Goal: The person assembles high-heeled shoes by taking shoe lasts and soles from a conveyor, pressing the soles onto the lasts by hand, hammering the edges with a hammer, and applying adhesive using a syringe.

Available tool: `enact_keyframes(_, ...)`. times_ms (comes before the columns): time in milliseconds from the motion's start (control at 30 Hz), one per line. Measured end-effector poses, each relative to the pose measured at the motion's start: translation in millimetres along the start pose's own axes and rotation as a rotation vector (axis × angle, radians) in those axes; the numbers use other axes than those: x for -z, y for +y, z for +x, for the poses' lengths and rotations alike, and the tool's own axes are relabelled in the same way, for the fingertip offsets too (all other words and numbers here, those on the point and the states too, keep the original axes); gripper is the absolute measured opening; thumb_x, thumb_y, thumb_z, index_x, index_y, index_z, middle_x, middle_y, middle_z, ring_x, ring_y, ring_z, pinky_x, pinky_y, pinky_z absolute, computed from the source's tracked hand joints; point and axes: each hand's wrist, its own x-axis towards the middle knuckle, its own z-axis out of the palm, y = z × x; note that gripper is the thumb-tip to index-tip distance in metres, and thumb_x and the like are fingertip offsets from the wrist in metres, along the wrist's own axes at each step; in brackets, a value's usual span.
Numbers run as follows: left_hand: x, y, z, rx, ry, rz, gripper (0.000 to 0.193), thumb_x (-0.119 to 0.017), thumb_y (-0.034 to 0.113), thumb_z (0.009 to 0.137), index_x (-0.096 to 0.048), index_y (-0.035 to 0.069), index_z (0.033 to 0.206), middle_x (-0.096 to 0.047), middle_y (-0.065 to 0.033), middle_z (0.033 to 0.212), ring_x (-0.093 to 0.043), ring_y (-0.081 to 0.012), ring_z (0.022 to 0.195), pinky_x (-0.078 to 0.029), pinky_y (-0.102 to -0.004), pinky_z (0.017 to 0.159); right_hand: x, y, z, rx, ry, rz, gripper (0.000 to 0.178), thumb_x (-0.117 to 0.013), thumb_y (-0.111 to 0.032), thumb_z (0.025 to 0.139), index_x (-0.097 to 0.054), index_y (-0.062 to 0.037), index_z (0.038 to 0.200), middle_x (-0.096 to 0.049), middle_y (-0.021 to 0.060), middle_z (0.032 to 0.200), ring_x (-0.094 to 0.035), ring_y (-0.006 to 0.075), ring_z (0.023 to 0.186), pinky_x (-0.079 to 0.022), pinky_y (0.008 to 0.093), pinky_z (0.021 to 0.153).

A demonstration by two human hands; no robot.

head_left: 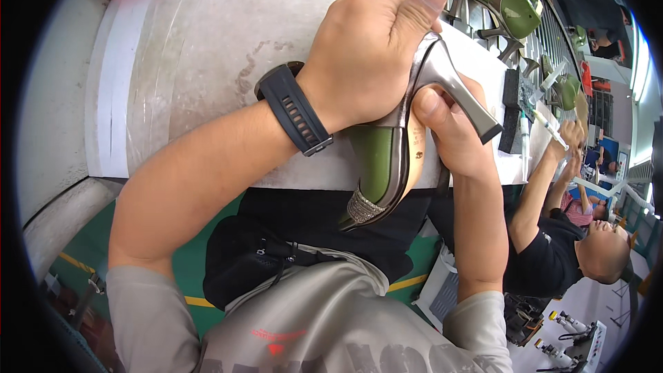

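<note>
Both my hands hold a high-heeled shoe (375,159) above the table's near edge. It has a green upper, a tan sole, a shiny grey heel (459,86) and a band of glittering stones near the toe. The toe points down toward me, and the heel slants to the right. My left hand (366,52), a black watch on its wrist, is closed round the back of the shoe with its thumb stretched upward. The fingertips there are hidden. My right hand (452,124) grips from the sole side, thumb against the sole beside the heel. Its other fingers are partly hidden behind the heel.
Several green heeled shoes (511,10) lie on a metal-slatted conveyor at the far right. A dark block (512,107) and syringes (525,145) are at the pale table's (200,41) right end. A co-worker (552,255) in black works close by on the right.
</note>
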Motion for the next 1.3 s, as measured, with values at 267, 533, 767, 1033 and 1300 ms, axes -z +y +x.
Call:
enact_keyframes(267, -2, -1, 0, -0.018, -0.001, 0.043, 0.065, -0.046, 0.054, 0.11, -0.076, -0.002, 0.097, -0.071, -0.0064, 0.078, -0.063, -0.0118, 0.073, -0.049, -0.0276, 0.069, 1, -4, -13, -0.001, -0.055, 0.158, 0.038, -0.083, -0.027, 0.091, -0.065, 0.0048, 0.104, -0.07, 0.0076, 0.089, -0.065, 0.0114, 0.08, -0.053, 0.0278, 0.072)
enact_keyframes(533, 1, -1, -1, -0.001, -0.022, 0.027, 0.062, -0.045, 0.051, 0.111, -0.075, -0.002, 0.098, -0.07, -0.0044, 0.078, -0.061, -0.0086, 0.071, -0.049, -0.0248, 0.067, -8, 3, -10, -0.021, 0.042, 0.092, 0.026, -0.079, -0.021, 0.094, -0.067, 0.0028, 0.098, -0.069, 0.003, 0.083, -0.064, 0.0092, 0.076, -0.051, 0.0259, 0.068)
enact_keyframes(767, -2, 18, -7, 0.028, -0.021, -0.106, 0.059, -0.045, 0.043, 0.113, -0.073, -0.007, 0.097, -0.074, -0.0113, 0.087, -0.066, -0.0148, 0.083, -0.052, -0.0292, 0.077, -15, 8, -49, -0.067, 0.037, 0.336, 0.076, -0.077, -0.017, 0.093, -0.039, 0.0064, 0.154, -0.055, 0.0167, 0.145, -0.053, 0.0237, 0.135, -0.04, 0.0391, 0.117)
enact_keyframes(1033, -8, 20, -5, 0.074, -0.009, -0.126, 0.055, -0.048, 0.04, 0.112, -0.072, -0.007, 0.099, -0.074, -0.012, 0.088, -0.067, -0.015, 0.084, -0.052, -0.0291, 0.078, -15, 7, -56, -0.023, -0.027, 0.27, 0.094, -0.085, -0.021, 0.085, -0.033, 0.0148, 0.154, -0.058, 0.0215, 0.141, -0.057, 0.0252, 0.13, -0.04, 0.0397, 0.116)
enact_keyframes(1300, 11, 1, 3, 0.05, -0.201, -0.056, 0.048, -0.06, 0.044, 0.107, -0.07, -0.002, 0.114, -0.071, -0.004, 0.096, -0.065, -0.009, 0.087, -0.052, -0.0236, 0.077, -4, -10, -3, -0.005, 0.032, 0.012, 0.037, -0.084, -0.015, 0.084, -0.068, 0.0033, 0.112, -0.07, 0.0064, 0.092, -0.065, 0.0136, 0.08, -0.056, 0.0302, 0.07)
